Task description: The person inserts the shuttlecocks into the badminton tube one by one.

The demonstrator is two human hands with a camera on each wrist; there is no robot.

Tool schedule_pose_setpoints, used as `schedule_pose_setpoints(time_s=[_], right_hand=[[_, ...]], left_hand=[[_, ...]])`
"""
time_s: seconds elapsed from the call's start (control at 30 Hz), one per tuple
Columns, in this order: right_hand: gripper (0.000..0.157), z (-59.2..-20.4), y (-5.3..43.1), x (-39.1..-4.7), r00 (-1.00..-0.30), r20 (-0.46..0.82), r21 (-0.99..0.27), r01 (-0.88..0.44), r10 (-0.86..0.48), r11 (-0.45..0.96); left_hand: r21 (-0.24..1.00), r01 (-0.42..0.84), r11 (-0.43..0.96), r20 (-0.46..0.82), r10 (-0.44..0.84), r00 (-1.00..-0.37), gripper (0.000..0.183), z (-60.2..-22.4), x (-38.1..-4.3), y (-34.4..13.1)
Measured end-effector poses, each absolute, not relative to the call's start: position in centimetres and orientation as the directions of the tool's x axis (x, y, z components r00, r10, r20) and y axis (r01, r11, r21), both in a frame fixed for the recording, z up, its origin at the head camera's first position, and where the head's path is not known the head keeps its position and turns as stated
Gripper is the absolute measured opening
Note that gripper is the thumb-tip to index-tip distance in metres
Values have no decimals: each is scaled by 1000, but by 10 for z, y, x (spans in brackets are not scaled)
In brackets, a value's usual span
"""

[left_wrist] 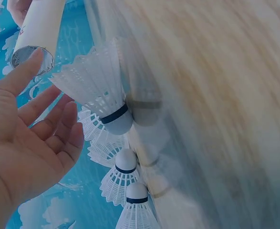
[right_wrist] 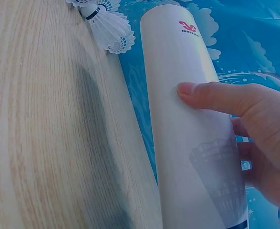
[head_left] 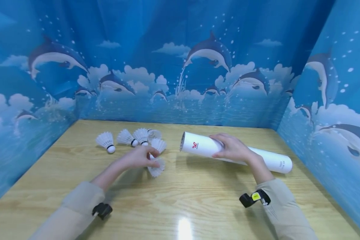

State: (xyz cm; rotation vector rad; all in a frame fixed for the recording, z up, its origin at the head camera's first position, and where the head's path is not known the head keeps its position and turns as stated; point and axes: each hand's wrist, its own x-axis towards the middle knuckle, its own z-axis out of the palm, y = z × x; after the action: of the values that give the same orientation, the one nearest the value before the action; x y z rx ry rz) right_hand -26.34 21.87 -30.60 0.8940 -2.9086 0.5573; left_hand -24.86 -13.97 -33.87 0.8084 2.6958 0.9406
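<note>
My right hand (head_left: 234, 148) gripped the white tube (head_left: 204, 146), at two o'clock from the middle of the bench (head_left: 198, 191), its mouth facing roughly nine. My left hand (head_left: 140, 157), thumb well apart from loosely bent fingers, had hold of nothing just beside a shuttlecock (head_left: 157, 169); other shuttlecocks (head_left: 140, 134) lay between its ten and two o'clock.

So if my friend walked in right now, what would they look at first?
Probably the dolphins leaping across the bright blue backdrop behind the table. Next might come the long white tube with a red logo, gripped by the right hand over the table's right half. Then the white shuttlecocks left of the tube, with the left hand close to the nearest ones.
</note>
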Motion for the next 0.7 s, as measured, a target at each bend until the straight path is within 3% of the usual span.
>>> schedule_pose_setpoints(time_s=[0.23, 0.7], right_hand=[[72, -308, 219, -263, -835, 147, -324, -547, -530, 772], [71, -309, 219, -264, -837, 149, -332, -544, -526, 771]], left_hand=[[574, 515, 637, 89, 577, -812, 33, -345, -249, -140], [504, 542, 672, 90, 583, -807, 16, -340, -249, -148]])
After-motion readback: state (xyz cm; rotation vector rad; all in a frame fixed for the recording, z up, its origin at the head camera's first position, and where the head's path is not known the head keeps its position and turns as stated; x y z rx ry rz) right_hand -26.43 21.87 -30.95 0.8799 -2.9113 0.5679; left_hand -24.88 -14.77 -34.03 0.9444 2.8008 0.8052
